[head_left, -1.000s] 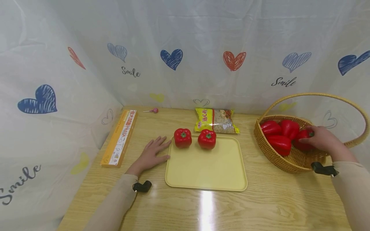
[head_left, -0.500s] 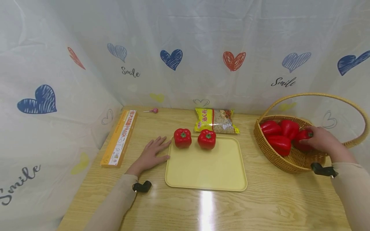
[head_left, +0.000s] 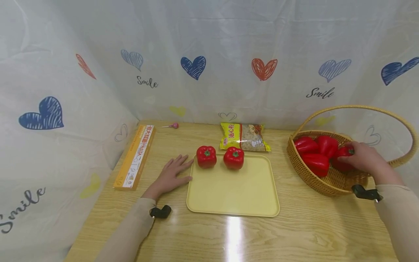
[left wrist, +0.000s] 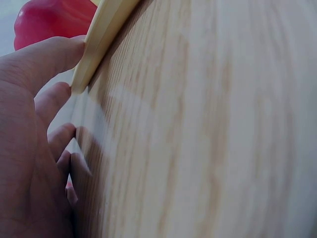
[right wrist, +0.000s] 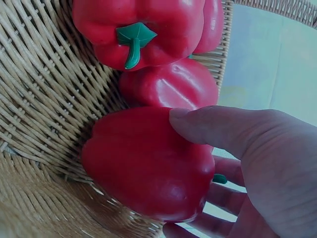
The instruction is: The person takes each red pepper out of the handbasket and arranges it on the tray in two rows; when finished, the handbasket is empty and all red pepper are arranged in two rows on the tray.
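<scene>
My right hand [head_left: 364, 158] reaches into the wicker basket [head_left: 304, 174] and grips a red bell pepper [right wrist: 148, 163], thumb on one side and fingers round the stem end. Other red bell peppers [head_left: 315, 163] lie beside it in the basket. With fingers spread, my left hand [head_left: 171, 174] rests on the table, its thumb and fingertips at the left rim of the yellow tray [head_left: 232, 193]. Two red bell peppers, one at the left [head_left: 206, 157] and one to its right [head_left: 234, 158], sit upright along the tray's back edge.
A yellow food packet [head_left: 244, 137] lies behind the tray. On the left is a long orange pasta box [head_left: 135, 156], with a pink lollipop [head_left: 175, 125] near the back edge. The basket's tall handle [head_left: 356, 107] arches over its right side. A printed curtain [head_left: 229, 43] hangs behind the table.
</scene>
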### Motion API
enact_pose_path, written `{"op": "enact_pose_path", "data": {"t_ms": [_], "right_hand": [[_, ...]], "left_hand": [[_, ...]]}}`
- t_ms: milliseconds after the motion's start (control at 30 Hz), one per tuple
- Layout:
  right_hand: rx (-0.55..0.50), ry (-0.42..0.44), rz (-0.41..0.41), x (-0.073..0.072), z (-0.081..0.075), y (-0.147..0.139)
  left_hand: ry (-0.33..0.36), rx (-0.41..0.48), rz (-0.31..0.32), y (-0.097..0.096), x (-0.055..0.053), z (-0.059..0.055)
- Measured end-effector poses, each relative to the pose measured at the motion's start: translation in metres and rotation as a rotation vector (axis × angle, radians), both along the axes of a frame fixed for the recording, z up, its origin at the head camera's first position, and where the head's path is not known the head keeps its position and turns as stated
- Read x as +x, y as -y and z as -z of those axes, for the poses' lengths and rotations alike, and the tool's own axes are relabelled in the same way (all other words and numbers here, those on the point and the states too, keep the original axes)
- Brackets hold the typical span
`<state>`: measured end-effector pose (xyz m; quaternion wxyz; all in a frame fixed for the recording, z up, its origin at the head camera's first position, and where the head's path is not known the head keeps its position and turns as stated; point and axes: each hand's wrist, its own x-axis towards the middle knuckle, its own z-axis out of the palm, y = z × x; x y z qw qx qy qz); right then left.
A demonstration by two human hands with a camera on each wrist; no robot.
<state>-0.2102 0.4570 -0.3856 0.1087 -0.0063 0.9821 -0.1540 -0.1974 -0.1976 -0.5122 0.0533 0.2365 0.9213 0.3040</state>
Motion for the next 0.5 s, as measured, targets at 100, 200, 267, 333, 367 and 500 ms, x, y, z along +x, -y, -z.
{"op": "enact_pose_path", "data": {"t_ms": [100, 200, 267, 333, 367, 500], "right_hand": [[0.008, -0.015, 0.004, 0.0004, -0.0012, 0.0019], [0.015, -0.014, 0.004, 0.0011, -0.003, 0.0038], [0.019, -0.011, 0.002, 0.0017, -0.0041, 0.0052], [0.018, -0.007, -0.003, 0.0023, -0.0052, 0.0062], [0.019, -0.008, -0.005, 0.0026, -0.0055, 0.0067], [0.025, -0.011, -0.01, 0.0044, -0.0069, 0.0082]], "left_hand": [[0.001, -0.002, -0.001, 0.0002, 0.0002, -0.0002], [0.002, -0.001, -0.002, 0.0004, 0.0002, -0.0001], [0.002, 0.002, -0.002, 0.0004, 0.0003, 0.0003], [0.001, 0.003, -0.001, 0.0004, 0.0002, 0.0007], [0.001, 0.004, -0.001, 0.0004, 0.0002, 0.0008], [0.001, 0.005, -0.001, 0.0003, 0.0001, 0.0009]]}}
